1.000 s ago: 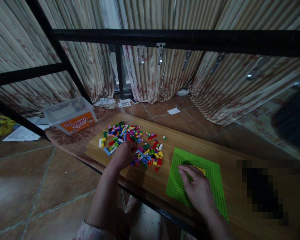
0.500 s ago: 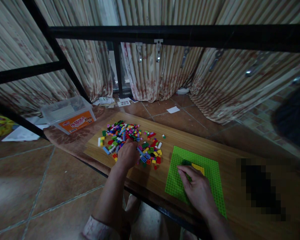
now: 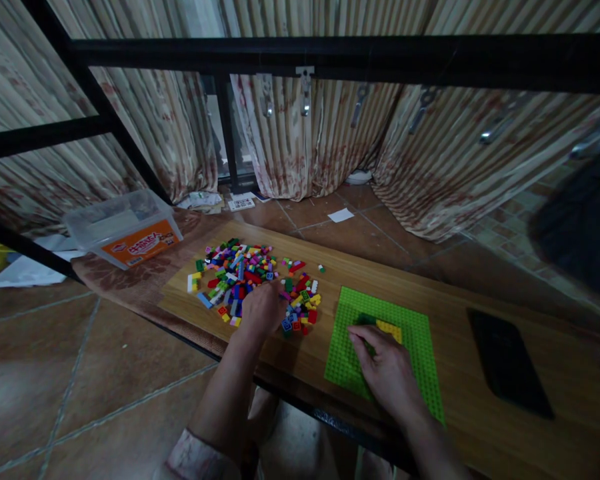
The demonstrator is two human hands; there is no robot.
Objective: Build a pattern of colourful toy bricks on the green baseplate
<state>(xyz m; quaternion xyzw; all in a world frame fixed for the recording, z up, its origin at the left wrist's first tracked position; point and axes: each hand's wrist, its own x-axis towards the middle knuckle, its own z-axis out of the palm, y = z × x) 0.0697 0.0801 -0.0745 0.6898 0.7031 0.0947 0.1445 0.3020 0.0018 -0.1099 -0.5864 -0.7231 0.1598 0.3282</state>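
My left hand (image 3: 264, 308) is in the near side of a heap of mixed toy building bricks (image 3: 240, 267). Its fingers look curled together, and the back of the hand hides the fingertips. Over a green studded baseplate (image 3: 420, 333) rests my right hand (image 3: 386, 363), with thumb and fingers drawn together in a pinch. Whatever they may hold is too small to make out. Just beyond these fingers, a yellow brick piece (image 3: 390, 330) and a dark green brick piece (image 3: 367, 319) sit side by side on the baseplate, partly covered by the hand.
A clear plastic tub (image 3: 125, 227) with an orange label stands at the far left on a brown cloth (image 3: 190, 230). A black, phone-like slab (image 3: 510, 363) lies on the wooden board (image 3: 450, 313) to the right. Black metal bars (image 3: 330, 53) cross in front of striped curtains.
My left hand has shifted slightly right and nearer within the brick heap. My right hand stays pinched over the baseplate. The whole view has moved a little.
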